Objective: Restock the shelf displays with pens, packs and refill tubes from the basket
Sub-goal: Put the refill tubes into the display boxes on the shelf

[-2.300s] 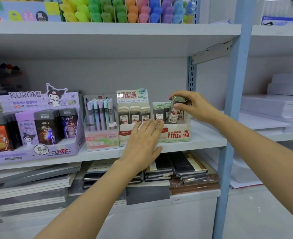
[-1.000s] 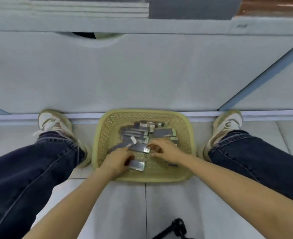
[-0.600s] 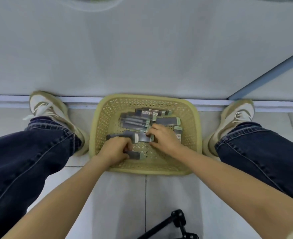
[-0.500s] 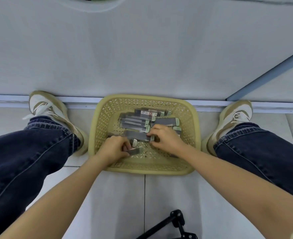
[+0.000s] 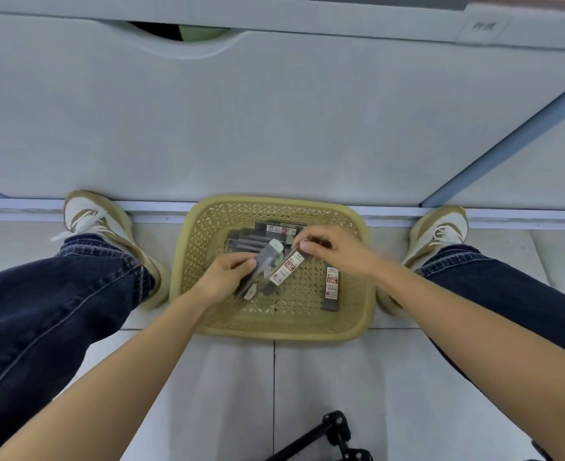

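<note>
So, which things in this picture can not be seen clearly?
Head view: how many tubes the left hand grips; its fingers cover them.
Head view: the small print on the tube in the right hand; too small.
Head view: the black stand; cut off by the bottom edge.

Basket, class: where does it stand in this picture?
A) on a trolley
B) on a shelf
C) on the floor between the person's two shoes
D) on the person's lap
C: the basket stands on the floor tiles, with the left shoe and the right shoe on either side of it.
</note>
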`<action>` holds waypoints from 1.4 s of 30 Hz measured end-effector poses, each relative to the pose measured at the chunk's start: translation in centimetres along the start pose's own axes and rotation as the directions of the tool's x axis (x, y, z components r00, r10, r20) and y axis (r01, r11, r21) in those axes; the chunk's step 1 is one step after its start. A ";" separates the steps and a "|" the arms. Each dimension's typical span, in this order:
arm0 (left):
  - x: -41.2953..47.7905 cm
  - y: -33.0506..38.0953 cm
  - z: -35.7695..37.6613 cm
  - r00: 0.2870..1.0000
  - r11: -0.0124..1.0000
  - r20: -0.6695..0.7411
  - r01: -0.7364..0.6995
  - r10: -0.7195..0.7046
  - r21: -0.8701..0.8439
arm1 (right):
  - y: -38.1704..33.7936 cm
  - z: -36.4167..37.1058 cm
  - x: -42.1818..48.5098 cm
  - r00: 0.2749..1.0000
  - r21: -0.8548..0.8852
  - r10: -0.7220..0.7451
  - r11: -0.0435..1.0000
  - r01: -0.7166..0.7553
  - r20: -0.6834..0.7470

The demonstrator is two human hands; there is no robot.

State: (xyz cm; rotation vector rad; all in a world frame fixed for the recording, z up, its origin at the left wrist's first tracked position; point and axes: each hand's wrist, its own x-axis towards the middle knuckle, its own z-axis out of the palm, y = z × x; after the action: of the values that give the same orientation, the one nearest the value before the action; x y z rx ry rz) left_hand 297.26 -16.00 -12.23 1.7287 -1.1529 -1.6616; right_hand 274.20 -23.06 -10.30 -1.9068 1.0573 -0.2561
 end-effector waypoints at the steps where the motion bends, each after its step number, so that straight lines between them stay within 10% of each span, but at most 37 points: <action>1: -0.2 0.0 0.6 0.999 1.000 0.041 0.015 -0.015 -0.012 | -0.4 0.6 -0.1 1.000 0.036 0.000 0.999 0.000 -0.013; 11: -1.3 0.2 1.8 0.967 0.987 0.253 0.003 0.038 -0.160 | -2.5 3.5 0.8 0.972 0.249 0.054 0.968 0.005 -0.228; 22: -0.4 -1.2 -4.5 0.987 0.906 -0.155 -0.041 -0.028 -0.422 | 2.4 8.3 5.7 0.979 -0.433 0.203 0.882 -0.185 -0.005; 30: 0.6 -1.7 -3.3 0.988 0.922 -0.150 -0.014 -0.048 -0.388 | 3.6 8.7 3.7 0.992 -0.251 0.039 0.966 -0.067 -0.116; 38: 0.6 -1.0 -2.3 0.964 0.999 -0.265 -0.027 0.018 -0.031 | 2.5 2.6 2.1 0.978 -0.014 0.153 0.988 -0.153 0.142; 42: 0.0 -0.1 -1.1 0.997 0.998 -0.070 0.012 -0.016 -0.056 | 0.5 0.7 1.5 0.917 0.032 0.188 0.977 -0.212 0.352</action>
State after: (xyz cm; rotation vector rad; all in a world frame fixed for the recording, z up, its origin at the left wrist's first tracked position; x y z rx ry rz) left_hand 298.30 -16.21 -12.18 1.7502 -1.0555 -1.6124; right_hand 275.21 -23.86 -11.42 -1.6864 0.9778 0.1559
